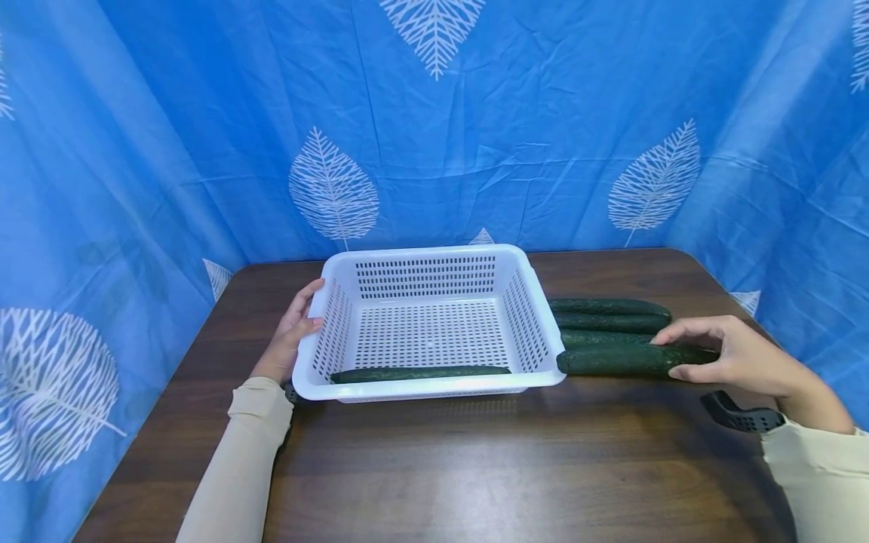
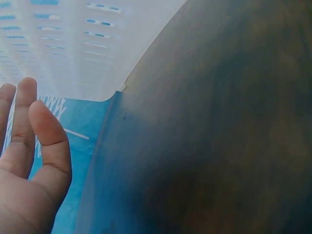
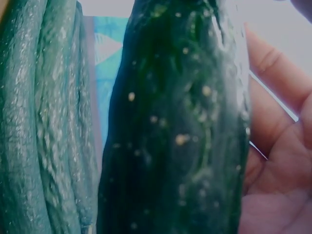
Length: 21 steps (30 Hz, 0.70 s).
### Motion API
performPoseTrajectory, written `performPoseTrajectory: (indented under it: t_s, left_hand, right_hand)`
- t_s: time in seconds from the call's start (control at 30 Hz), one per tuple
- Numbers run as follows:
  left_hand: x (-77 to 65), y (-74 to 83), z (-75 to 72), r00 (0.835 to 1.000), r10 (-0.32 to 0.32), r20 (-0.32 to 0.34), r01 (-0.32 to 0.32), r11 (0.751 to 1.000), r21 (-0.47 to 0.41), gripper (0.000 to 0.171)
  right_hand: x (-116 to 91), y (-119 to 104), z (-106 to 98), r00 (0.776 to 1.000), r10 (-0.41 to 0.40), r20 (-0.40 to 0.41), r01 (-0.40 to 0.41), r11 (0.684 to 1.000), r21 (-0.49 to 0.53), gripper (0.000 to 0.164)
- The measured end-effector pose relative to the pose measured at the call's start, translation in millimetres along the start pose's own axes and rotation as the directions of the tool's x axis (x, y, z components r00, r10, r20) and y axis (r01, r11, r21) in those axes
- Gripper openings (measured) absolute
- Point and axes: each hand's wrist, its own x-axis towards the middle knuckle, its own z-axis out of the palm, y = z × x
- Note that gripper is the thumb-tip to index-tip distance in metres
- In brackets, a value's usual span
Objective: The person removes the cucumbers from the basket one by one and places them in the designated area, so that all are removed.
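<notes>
My left hand holds the left rim of a white plastic basket, thumb at the rim's top. In the left wrist view, loosely bent fingers reach toward the basket's slotted outer wall. A dark green cucumber lies inside along the basket's near wall. To the right, my right hand grips another cucumber near its right end, thumb on the near side and fingers on the far side. That cucumber's left end overlaps the basket's right rim in the head view. Its bumpy skin fills the middle of the right wrist view.
Behind the gripped cucumber, several more cucumbers lie side by side, right of the basket. Everything stands on a dark brown wooden table. A blue curtain with white leaf prints hangs behind and at both sides.
</notes>
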Motion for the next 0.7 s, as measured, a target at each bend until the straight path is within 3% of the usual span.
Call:
performPoseTrajectory:
  t_s: [0.33, 0.7]
  left_hand:
    - [0.2, 0.6, -0.2, 1.0, 0.0, 0.003, 0.0, 1.0, -0.001, 0.065]
    - [0.5, 0.5, -0.4, 1.0, 0.001, 0.004, -0.001, 1.0, -0.005, 0.065]
  right_hand:
    - [-15, 6, -1, 1.0, 0.02, -0.02, -0.019, 0.999, 0.031, 0.053]
    - [-28, 15, 9, 0.987, 0.155, -0.029, -0.153, 0.986, 0.061, 0.046]
